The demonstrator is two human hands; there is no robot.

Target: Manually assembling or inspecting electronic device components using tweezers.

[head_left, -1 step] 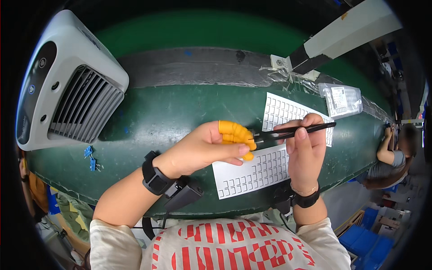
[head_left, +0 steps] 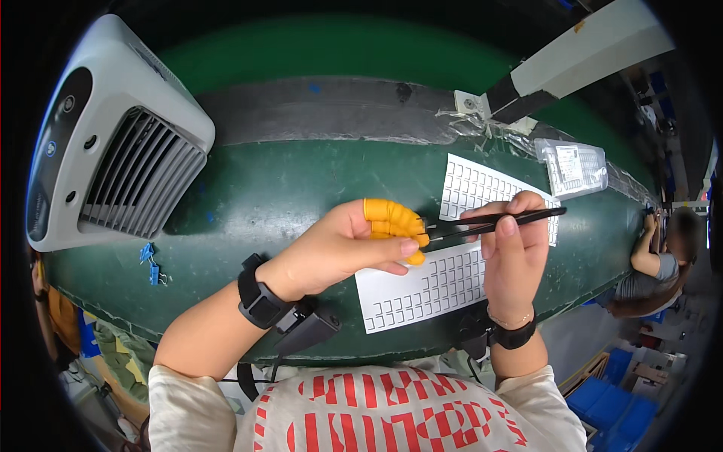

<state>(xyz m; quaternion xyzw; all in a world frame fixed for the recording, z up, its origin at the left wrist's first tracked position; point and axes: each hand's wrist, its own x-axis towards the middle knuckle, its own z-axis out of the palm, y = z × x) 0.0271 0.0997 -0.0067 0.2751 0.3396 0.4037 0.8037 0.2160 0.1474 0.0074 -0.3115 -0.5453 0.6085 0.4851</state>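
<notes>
My right hand [head_left: 516, 248] is closed around a pair of black tweezers [head_left: 546, 214], held between thumb and fingers. Their tips point left and reach the fingertips of my left hand [head_left: 343, 245]. Yellow finger cots [head_left: 392, 217] cover several fingers of that hand; its thumb is bare and pressed toward them. A small dark piece shows at those fingertips, too small to make out. Below the hands lies a white sheet [head_left: 392, 307] printed with rows of small rectangles. A second such sheet [head_left: 471, 184] lies just beyond, partly hidden by my right hand.
A white fan unit [head_left: 151, 113] with a grey grille stands at the left of the green table [head_left: 301, 173]. Blue binder clips [head_left: 154, 273] lie beside it. At the back right are a clear plastic packet [head_left: 576, 167] and a post [head_left: 580, 56]. Another person [head_left: 655, 264] sits far right.
</notes>
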